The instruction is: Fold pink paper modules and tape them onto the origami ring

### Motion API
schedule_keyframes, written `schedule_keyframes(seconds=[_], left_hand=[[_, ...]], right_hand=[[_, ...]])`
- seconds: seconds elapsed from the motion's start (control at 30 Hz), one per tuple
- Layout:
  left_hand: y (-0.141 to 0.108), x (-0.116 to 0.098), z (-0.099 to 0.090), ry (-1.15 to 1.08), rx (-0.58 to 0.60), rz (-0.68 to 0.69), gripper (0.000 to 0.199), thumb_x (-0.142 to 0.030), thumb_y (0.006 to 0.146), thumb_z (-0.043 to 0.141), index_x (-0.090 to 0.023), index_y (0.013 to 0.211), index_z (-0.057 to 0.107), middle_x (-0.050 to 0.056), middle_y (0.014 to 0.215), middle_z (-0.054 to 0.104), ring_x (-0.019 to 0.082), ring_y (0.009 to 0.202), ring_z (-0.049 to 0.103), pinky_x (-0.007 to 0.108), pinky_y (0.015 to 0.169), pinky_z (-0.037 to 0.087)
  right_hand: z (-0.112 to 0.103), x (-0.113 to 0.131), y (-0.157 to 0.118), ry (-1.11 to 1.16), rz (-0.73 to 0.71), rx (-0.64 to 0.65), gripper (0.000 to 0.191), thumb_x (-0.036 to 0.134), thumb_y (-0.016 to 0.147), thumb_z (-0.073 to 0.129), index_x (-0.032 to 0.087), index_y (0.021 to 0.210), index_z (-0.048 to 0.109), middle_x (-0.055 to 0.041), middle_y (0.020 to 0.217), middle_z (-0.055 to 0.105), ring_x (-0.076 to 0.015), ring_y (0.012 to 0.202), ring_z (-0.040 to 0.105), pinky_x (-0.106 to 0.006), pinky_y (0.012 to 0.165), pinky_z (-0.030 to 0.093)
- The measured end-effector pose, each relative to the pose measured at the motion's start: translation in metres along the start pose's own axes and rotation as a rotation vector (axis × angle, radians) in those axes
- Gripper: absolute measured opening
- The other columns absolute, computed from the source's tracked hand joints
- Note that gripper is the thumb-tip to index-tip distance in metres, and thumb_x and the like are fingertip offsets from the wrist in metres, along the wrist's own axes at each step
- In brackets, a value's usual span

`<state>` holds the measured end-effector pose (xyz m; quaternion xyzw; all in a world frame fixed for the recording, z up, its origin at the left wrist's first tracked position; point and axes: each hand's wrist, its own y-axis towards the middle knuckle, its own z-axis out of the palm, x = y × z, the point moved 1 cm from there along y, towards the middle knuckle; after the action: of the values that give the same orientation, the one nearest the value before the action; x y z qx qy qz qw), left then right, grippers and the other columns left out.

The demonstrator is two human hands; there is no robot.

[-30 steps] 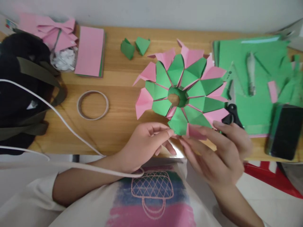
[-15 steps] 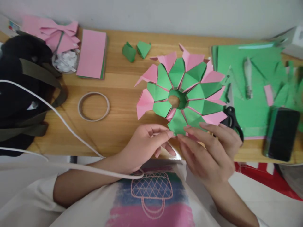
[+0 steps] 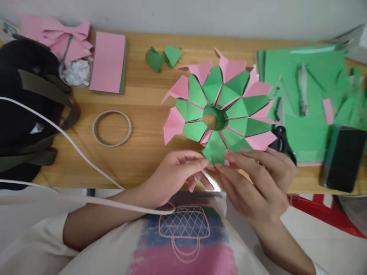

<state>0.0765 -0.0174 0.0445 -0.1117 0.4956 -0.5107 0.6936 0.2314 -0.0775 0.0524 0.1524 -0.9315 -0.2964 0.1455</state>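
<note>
A ring of folded paper [image 3: 236,120], green petals inside and pink pointed tips outside, rests on the wooden table around a round central hole. My left hand [image 3: 183,175] pinches the near edge of the ring at its lower left, thumb against fingers. Just to the right, the fingers of my right hand [image 3: 256,183] close on the same near edge, by a green petal and a bit of pink. The fingertips of both hands almost meet. My right fingers partly cover the lower right of the ring.
A tape roll [image 3: 112,128] lies left of the ring. Behind are pink sheets [image 3: 109,63] and two green folded pieces [image 3: 154,60]. Scissors [image 3: 282,139], green sheets [image 3: 312,84] and a phone [image 3: 342,158] lie right. A black bag [image 3: 25,107] and white cable [image 3: 74,143] are left.
The view has shifted slightly. Both hands keep their pinch on the near edge of the ring, and the back of my right hand has moved a little to the right.
</note>
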Motion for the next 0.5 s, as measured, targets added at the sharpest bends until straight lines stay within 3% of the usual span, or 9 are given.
schedule_keyframes(seconds=[0.27, 0.4, 0.5], left_hand=[[-0.0019, -0.0015, -0.0044, -0.025, 0.058, 0.021, 0.016, -0.028, 0.085, 0.059, -0.014, 0.081, 0.066, 0.004, 0.063, 0.07, 0.011, 0.057, 0.063, 0.019, 0.048, 0.038], [0.0009, -0.0015, -0.0008, -0.028, 0.043, 0.021, 0.023, -0.031, 0.088, 0.057, -0.013, 0.073, 0.063, 0.003, 0.061, 0.068, 0.01, 0.052, 0.06, 0.019, 0.046, 0.036], [0.0025, -0.0013, 0.003, 0.007, 0.016, 0.0, 0.022, -0.028, 0.088, 0.056, -0.014, 0.071, 0.059, 0.001, 0.057, 0.065, 0.009, 0.051, 0.059, 0.018, 0.044, 0.035]], right_hand=[[-0.0015, -0.0018, -0.0034, -0.037, 0.015, -0.037, 0.011, 0.013, 0.078, 0.069, 0.022, 0.08, 0.063, 0.0013, 0.093, 0.07, -0.018, 0.089, 0.062, -0.039, 0.084, 0.045], [-0.0034, -0.0002, -0.0047, -0.02, 0.03, -0.026, 0.011, 0.013, 0.075, 0.072, 0.02, 0.08, 0.064, -0.0015, 0.089, 0.071, -0.0206, 0.087, 0.063, -0.039, 0.08, 0.046], [-0.0043, 0.0042, -0.0043, 0.015, 0.121, 0.003, 0.014, 0.016, 0.072, 0.075, 0.018, 0.081, 0.065, -0.0047, 0.089, 0.071, -0.0236, 0.086, 0.064, -0.041, 0.077, 0.048]])
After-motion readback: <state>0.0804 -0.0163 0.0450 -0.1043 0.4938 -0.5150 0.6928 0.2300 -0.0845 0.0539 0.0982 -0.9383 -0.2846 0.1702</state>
